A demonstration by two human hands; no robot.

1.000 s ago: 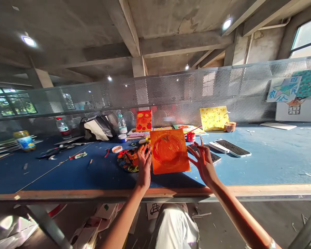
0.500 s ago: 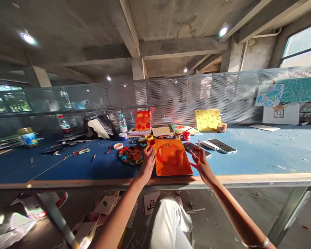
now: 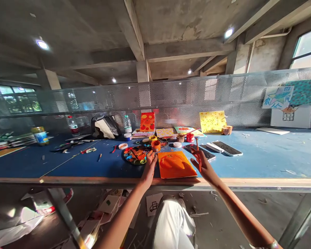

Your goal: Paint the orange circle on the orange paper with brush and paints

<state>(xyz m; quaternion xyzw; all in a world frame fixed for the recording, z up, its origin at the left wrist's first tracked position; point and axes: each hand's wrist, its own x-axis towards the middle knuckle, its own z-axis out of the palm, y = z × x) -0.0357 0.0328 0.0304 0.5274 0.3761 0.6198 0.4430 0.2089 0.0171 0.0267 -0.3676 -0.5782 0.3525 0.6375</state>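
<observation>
In front of me an orange-painted canvas (image 3: 177,166) with a round fruit shape lies near the table's front edge. My left hand (image 3: 148,170) is by its left edge, fingers loosely bent and pointing forward, just below an open jar of orange paint (image 3: 156,146). Whether the fingertips touch the jar or canvas is hard to see. My right hand (image 3: 204,166) is closed on a paintbrush (image 3: 199,165), held upright at the canvas's right side. A round palette (image 3: 134,156) smeared with several paint colours lies left of my left hand.
Behind the canvas stand a yellow paint jar (image 3: 152,138), a red paint jar (image 3: 190,138) and a white lid (image 3: 177,145). A phone (image 3: 227,148) lies to the right. Small paintings (image 3: 147,122) lean on the perforated metal screen (image 3: 171,100). Bottles (image 3: 73,126) stand left.
The canvas, which was tilted up between my hands, now lies flatter on the table. Both hands have lowered slightly relative to the jars. The view has shifted a little to the left.
</observation>
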